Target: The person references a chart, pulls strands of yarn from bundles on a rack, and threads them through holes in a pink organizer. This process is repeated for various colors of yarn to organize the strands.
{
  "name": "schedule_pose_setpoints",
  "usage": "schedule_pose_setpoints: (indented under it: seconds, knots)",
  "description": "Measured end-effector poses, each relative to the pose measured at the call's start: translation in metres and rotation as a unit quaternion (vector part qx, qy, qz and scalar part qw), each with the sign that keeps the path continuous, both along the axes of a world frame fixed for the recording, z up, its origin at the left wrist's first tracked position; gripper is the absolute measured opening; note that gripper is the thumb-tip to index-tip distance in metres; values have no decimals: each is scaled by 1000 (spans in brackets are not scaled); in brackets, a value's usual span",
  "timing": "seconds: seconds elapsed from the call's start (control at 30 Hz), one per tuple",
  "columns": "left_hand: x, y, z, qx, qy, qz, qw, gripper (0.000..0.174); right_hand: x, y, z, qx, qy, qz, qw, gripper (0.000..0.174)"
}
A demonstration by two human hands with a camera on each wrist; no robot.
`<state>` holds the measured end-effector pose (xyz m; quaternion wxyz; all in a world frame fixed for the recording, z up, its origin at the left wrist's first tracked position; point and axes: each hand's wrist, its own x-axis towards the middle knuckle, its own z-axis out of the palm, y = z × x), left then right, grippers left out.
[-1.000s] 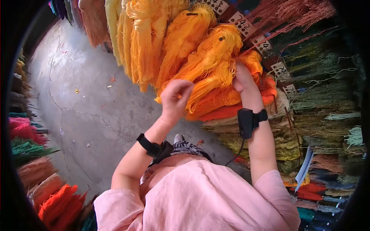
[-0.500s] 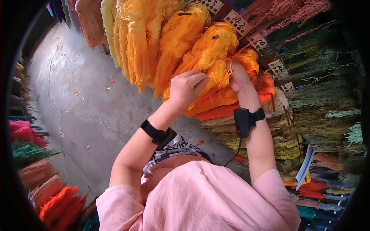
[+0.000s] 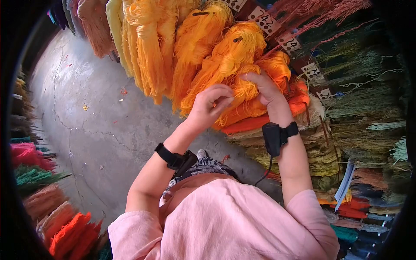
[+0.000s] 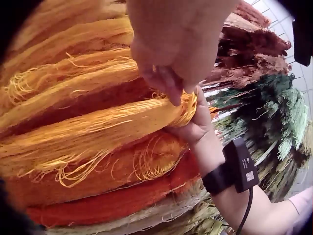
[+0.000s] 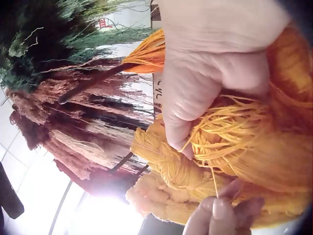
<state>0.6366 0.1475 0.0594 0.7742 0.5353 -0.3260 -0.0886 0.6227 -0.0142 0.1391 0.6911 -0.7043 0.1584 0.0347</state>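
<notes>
In the head view my right hand [image 3: 269,90] holds the looped end of a yellow-orange yarn skein [image 3: 245,89]. The right wrist view shows its thumb and palm close against the loops of the skein [image 5: 234,134]. My left hand [image 3: 211,104] is just left of it, thumb and fingertips together. Between those fingertips [image 5: 220,210] a single strand of yarn [image 5: 214,181] is pinched and drawn out from the loops. From the left wrist, the left hand [image 4: 178,49] hangs over the skein's end, with the right hand [image 4: 195,122] behind it.
More yellow and orange skeins [image 3: 149,52] hang beside on pegs, with numbered labels [image 3: 288,43] behind. Green and brown yarn bundles [image 3: 364,108] fill the right side. Pink, green and red bundles [image 3: 71,234] line the left, across a grey concrete floor [image 3: 99,112].
My left hand has moved right toward the skein, then drawn slightly back. My right hand has shifted a little left, its fingers now over the skein's looped end.
</notes>
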Motion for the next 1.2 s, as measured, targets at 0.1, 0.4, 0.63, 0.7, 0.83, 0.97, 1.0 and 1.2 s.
schedule_pose_setpoints:
  seconds: [0.1,0.4,0.63,0.7,0.83,0.97,1.0,1.2]
  knots:
    - [-6,7,9,-52,145,-132,979,10,-1,-1,0,-5,-4,-4,1000,49]
    - [-14,152,-123,336,90,-159,924,14,12,8,-8,-54,-14,7,998,47]
    - [-194,554,-273,873,217,-100,426,19,18,20,-21,-126,-34,-68,989,48]
    - [-207,583,-224,903,215,-129,348,23,17,32,-17,-157,-48,-68,984,49]
    - [-166,589,-281,844,-25,-334,420,21,11,26,-41,-306,-126,-18,943,54]
    - [-51,333,-179,746,-145,-178,626,16,-42,50,-39,-537,-246,-73,803,51]
    - [-39,272,-130,651,-167,-158,723,15,-62,57,-31,-570,-254,-86,776,49]
    - [-67,75,43,380,-251,-308,835,10,-178,87,-13,-202,-149,5,968,27]
